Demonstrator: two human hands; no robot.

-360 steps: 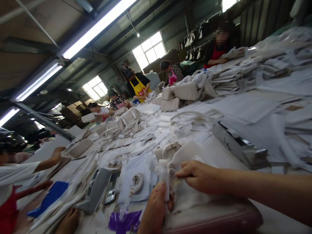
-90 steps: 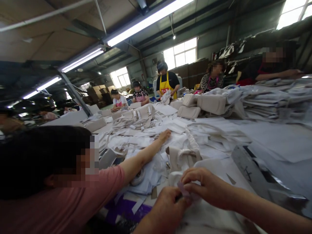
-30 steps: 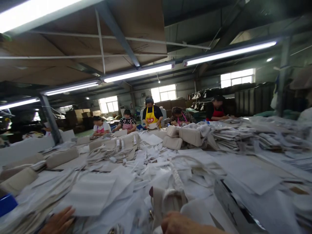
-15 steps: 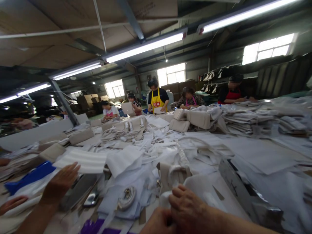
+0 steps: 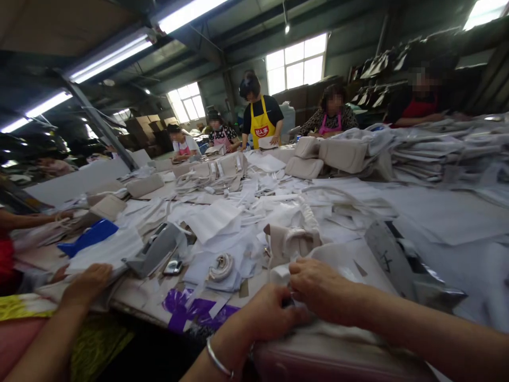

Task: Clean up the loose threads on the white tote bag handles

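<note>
My left hand (image 5: 274, 313), with a silver bangle on the wrist, is closed with its fingertips up against my right hand (image 5: 318, 289). The right hand is closed too, fingers bent beside a roll of white wrapping (image 5: 280, 274). What the two hands pinch between them is hidden. Below them, at the table edge, lies a pale bag-like piece (image 5: 330, 358), its lower side pinkish in shadow. Just beyond the hands stands a beige bag (image 5: 288, 244) with a wrapped handle. To the left, a coiled pale strap (image 5: 221, 267) rests on white sheets.
A co-worker's hand (image 5: 89, 284) lies on material at the left. A grey dispenser-like holder (image 5: 159, 249), a small metal-topped item (image 5: 173, 267) and purple plastic (image 5: 191, 310) sit left of me. Another grey holder (image 5: 389, 260) stands right. Beige bags (image 5: 342, 155) and several people are farther back.
The view has tilted down, showing more of my forearms, the table edge and the pale piece below. My hands stay together. The co-worker's hand at left has closed over the material's edge.
</note>
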